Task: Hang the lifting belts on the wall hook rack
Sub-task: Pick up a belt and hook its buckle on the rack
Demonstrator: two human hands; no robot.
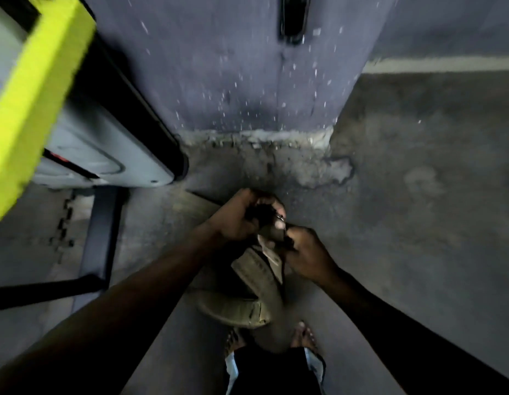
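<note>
An olive-tan padded lifting belt (256, 292) hangs curled in front of me, low over the floor. My left hand (236, 218) is closed around its dark strap end near a small metal ring. My right hand (307, 255) grips the belt's other end just to the right, almost touching the left hand. A dark strap-like object (293, 18) hangs on the blue-grey pillar at the top of the view; I cannot tell whether it is a belt. No hook rack shows.
A blue-grey pillar (247, 81) with chipped paint stands straight ahead. A grey machine with a bright yellow bar (34, 89) and black frame (99, 238) fills the left. Grey concrete floor (418, 181) spreads to the right. My sandalled feet (301, 334) are below the belt.
</note>
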